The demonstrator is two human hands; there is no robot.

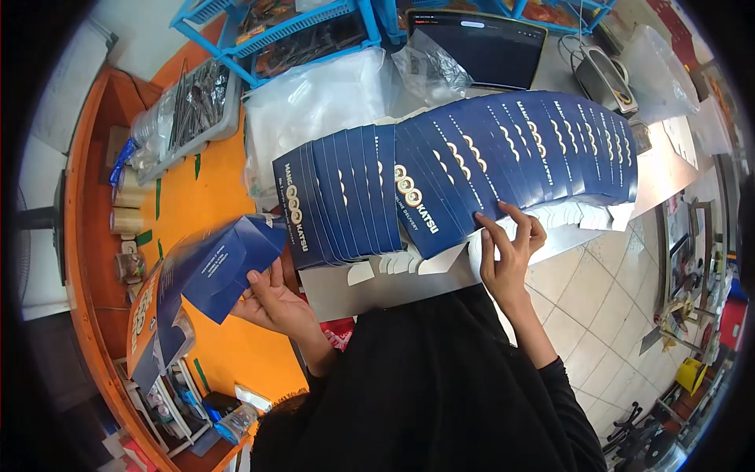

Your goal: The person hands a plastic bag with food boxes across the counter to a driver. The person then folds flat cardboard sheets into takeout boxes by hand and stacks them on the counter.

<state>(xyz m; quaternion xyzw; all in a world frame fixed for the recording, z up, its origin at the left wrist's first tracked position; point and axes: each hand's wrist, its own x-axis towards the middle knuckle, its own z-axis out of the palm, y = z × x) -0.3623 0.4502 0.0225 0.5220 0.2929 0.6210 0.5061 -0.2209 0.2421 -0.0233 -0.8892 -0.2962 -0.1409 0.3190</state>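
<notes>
My left hand (275, 305) grips the edge of a dark blue printed food carton (224, 263), thumb on top. The carton stands partly folded, with flaps showing at its lower end, over the orange table. A long overlapping row of flat blue cartons (448, 169) with white lettering and round logos fans across the silvery worktop. On the front edge of that row rests my right hand (511, 248), its fingers apart and fingertips touching the cartons. White edges and tabs of the flat cartons (582, 214) stick out toward me.
Behind the row are clear plastic bags (314, 98), a tablet screen (476, 49) and blue shelf baskets (291, 35). To the left, a plastic bin of utensils (197, 110) sits on the orange table (185, 208). A speaker-like grey device (605, 79) stands at the back right.
</notes>
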